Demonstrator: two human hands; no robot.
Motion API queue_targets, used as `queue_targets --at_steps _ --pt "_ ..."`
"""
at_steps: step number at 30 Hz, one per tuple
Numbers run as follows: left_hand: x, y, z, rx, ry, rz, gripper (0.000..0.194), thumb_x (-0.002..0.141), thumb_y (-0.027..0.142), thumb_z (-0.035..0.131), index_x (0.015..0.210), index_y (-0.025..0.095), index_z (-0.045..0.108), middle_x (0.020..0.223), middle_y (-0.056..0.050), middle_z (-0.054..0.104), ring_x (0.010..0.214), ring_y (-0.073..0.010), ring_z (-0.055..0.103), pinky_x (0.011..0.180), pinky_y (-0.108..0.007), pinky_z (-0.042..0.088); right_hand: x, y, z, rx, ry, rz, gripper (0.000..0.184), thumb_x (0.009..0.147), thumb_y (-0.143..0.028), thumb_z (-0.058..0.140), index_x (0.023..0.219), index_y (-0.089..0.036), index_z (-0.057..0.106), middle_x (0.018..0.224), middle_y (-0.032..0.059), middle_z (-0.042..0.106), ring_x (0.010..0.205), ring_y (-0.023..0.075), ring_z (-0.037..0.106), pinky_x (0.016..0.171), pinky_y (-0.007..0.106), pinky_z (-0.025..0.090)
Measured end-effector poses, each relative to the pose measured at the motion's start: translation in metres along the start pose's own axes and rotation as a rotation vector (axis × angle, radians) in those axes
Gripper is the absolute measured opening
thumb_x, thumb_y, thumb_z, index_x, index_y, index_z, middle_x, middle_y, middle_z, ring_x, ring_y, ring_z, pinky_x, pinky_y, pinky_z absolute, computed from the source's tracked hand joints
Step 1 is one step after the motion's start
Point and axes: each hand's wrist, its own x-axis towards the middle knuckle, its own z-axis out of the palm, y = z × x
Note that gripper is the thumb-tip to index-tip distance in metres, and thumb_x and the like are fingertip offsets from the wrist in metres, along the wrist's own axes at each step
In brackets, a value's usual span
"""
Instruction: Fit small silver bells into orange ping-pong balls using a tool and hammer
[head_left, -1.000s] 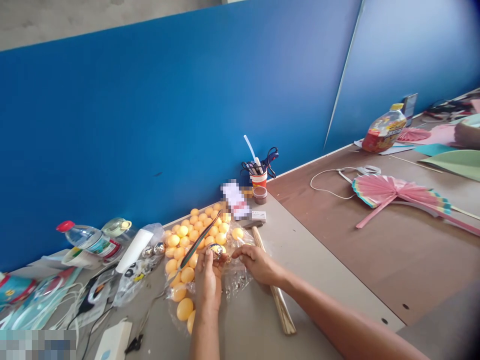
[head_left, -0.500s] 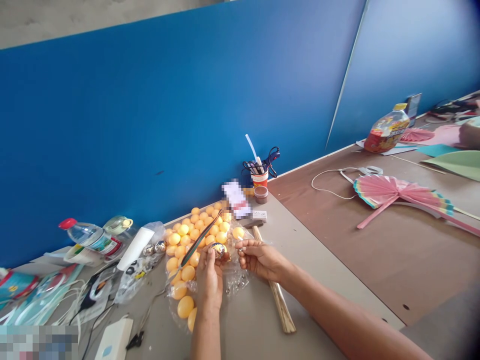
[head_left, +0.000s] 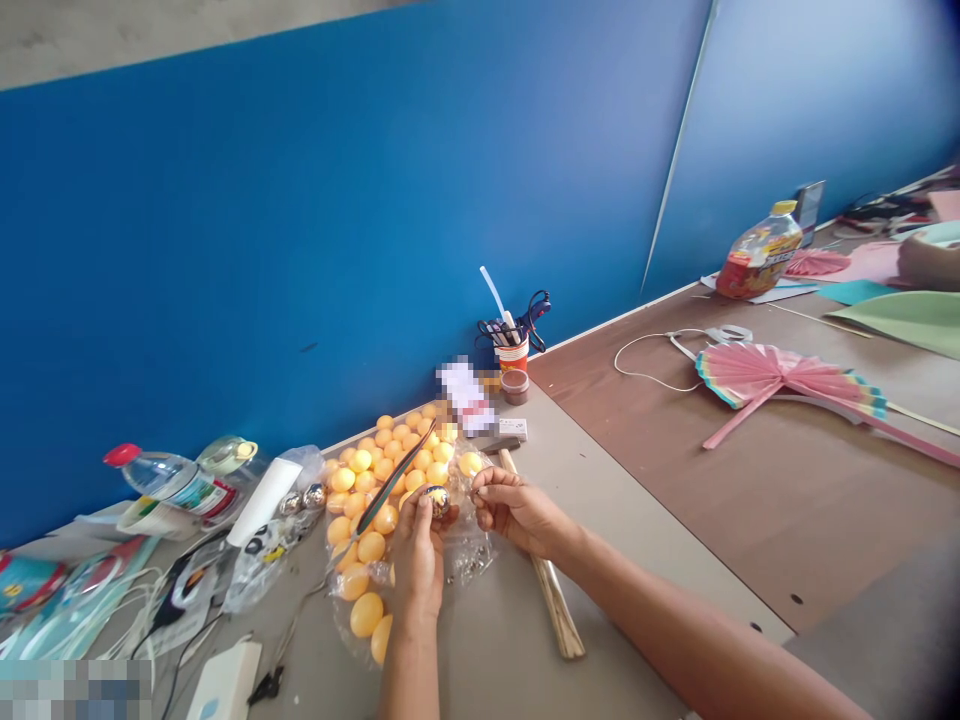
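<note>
Against the blue wall (head_left: 300,250), the left hand (head_left: 416,555) grips a shiny ball (head_left: 435,499); the right hand (head_left: 517,510), lifted off the bag (head_left: 469,545), now pinches something tiny beside that ball.

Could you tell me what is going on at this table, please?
A person sits at a grey table with both bare hands raised over a clear plastic bag of orange table-tennis balls. The left hand holds a small shiny silver ball at its fingertips, along with a long dark strip. The right hand pinches something too small to identify beside it. A wooden-handled hammer lies under the right wrist.
</note>
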Motion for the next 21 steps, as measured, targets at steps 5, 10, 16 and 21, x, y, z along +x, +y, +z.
queue_targets --at_steps 5,10,16,21 --pt "-0.0014 0.0002 -0.0003 0.008 -0.025 -0.001 0.045 0.068 0.052 0.084 0.096 0.019 0.070 0.086 -0.003 0.071 0.078 -0.0196 0.069 0.080 -0.038 0.058 0.0016 0.0016 -0.0009 -0.014 0.018 -0.002 0.023 0.064 -0.021 0.081 0.083 -0.014 0.070 0.064 -0.0029 0.063 0.048 0.0084 0.055 0.054 0.024 0.041" --pt "-0.0013 -0.0004 0.0003 0.049 -0.031 0.020 0.043 0.069 0.053 0.084 0.093 0.020 0.070 0.087 -0.003 0.070 0.079 -0.0207 0.069 0.080 -0.039 0.058 0.0011 0.0021 -0.0029 0.015 -0.034 0.000 0.025 0.070 -0.025 0.082 0.088 -0.013 0.069 0.071 -0.0002 0.068 0.054 0.0113 0.063 0.059 0.025 0.047" --pt "-0.0001 -0.0043 -0.0028 0.083 -0.074 -0.001 0.046 0.072 0.055 0.082 0.101 0.022 0.069 0.095 -0.004 0.071 0.087 -0.0233 0.070 0.080 -0.039 0.058 0.0037 0.0034 -0.0044 0.049 -0.018 -0.023 0.036 0.064 -0.026 0.090 0.088 -0.016 0.064 0.071 -0.0011 0.070 0.055 0.0114 0.065 0.059 0.024 0.049" --pt "0.0000 -0.0072 -0.0060 0.149 -0.114 0.014 0.045 0.077 0.055 0.078 0.106 0.022 0.069 0.107 -0.007 0.073 0.093 -0.0252 0.072 0.080 -0.039 0.060 0.0021 0.0042 -0.0010 -0.112 0.008 -0.097 0.037 0.063 -0.036 0.091 0.079 -0.017 0.064 0.068 -0.0023 0.066 0.053 0.0091 0.058 0.056 0.023 0.042"
